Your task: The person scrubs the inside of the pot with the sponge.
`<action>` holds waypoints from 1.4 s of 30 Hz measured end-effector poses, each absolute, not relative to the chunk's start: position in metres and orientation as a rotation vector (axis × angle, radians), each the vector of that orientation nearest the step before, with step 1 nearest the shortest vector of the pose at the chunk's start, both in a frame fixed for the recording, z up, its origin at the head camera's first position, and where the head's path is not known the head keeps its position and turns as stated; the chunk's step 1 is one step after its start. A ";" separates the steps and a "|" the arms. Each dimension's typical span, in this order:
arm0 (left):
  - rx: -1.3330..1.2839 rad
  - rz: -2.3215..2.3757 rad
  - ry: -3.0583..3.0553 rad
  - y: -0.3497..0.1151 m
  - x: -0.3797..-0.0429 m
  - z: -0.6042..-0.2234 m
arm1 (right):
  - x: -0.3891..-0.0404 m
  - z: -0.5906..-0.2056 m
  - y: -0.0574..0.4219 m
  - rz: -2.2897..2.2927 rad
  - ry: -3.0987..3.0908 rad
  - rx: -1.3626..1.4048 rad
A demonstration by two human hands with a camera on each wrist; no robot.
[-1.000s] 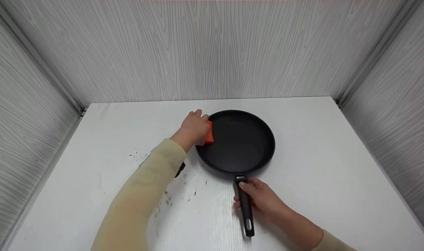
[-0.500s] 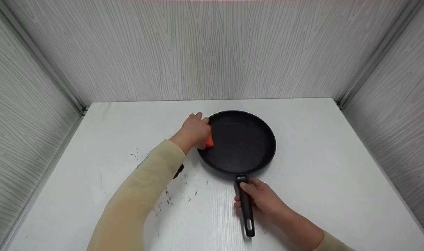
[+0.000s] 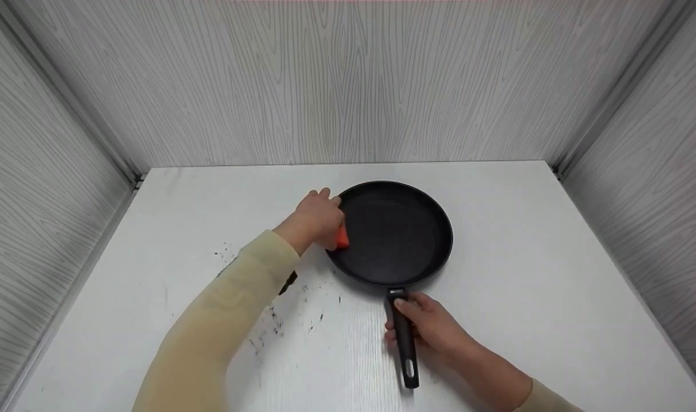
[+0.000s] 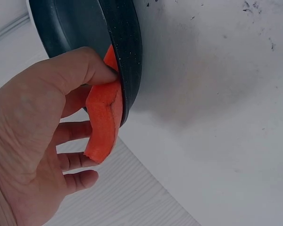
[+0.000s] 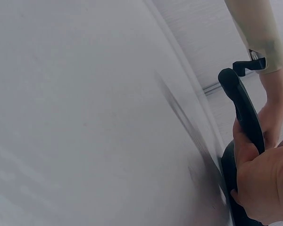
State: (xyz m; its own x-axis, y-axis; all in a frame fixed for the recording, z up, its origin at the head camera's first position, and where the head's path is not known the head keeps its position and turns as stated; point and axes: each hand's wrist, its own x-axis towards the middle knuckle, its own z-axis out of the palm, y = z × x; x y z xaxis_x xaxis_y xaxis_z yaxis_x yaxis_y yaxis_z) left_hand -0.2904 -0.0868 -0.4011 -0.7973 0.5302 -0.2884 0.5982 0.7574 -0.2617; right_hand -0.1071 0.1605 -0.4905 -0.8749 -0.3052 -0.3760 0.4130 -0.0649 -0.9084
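Note:
A black frying pan (image 3: 391,234) is at the middle of the white table, its handle (image 3: 408,357) toward me. My right hand (image 3: 434,326) grips that handle near the pan body, thumb on top. At the pan's left rim, my left hand (image 3: 316,217) pinches an orange-red sponge (image 3: 341,237) against the wall. In the left wrist view the sponge (image 4: 104,117) is bent over the rim, partly inside the pan and partly outside, with the thumb on the inner side. The right wrist view shows the right hand (image 5: 262,183) wrapped round the black handle (image 5: 245,108).
Dark crumbs (image 3: 276,320) are scattered on the white table (image 3: 525,257) left of the pan and below the left sleeve. Grey wood-grain panels (image 3: 348,86) stand behind and at both sides. A small black device (image 3: 289,282) shows at the left wrist.
My left hand and the sponge have slid down along the pan's left rim, toward me. The right hand keeps its grip on the handle, and the pan has barely shifted.

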 end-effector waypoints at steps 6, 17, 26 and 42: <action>0.899 -0.461 2.747 -0.089 -0.287 -0.400 | -0.108 -0.489 0.162 -1.974 1.742 0.123; 0.917 -0.423 2.714 -0.090 -0.280 -0.399 | -0.107 -0.489 0.161 -1.965 1.765 0.129; 0.940 -0.366 2.665 -0.089 -0.276 -0.398 | -0.108 -0.490 0.161 -1.979 1.744 0.136; 0.913 -0.235 2.582 -0.081 -0.260 -0.389 | -0.107 -0.491 0.163 -1.948 1.760 0.139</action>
